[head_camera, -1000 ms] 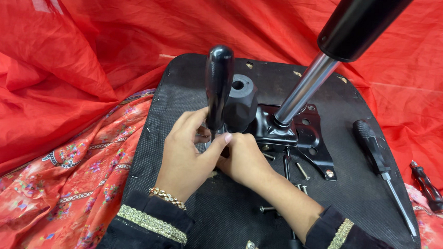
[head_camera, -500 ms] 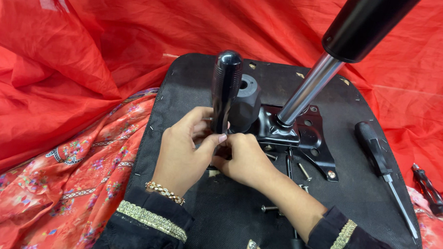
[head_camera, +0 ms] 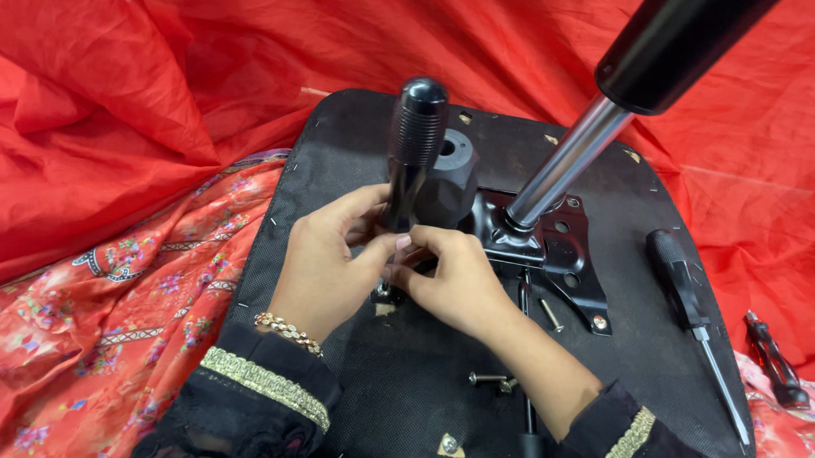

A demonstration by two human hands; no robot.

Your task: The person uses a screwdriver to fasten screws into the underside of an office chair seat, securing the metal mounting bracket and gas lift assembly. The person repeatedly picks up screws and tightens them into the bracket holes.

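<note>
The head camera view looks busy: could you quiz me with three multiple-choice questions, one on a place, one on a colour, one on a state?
1. Where does the black-handled screwdriver lie?
A. right of the metal bracket
B. in the left hand
C. on the floral cloth

2. What colour is the plain draped cloth?
A. blue
B. red
C. white

3. How is the ribbed black handle standing?
A. lying flat
B. upright between both hands
C. untouched

Answers: 1 A, it rests on the black seat base; 2 B; 3 B, left hand and right hand grip its lower end.
</note>
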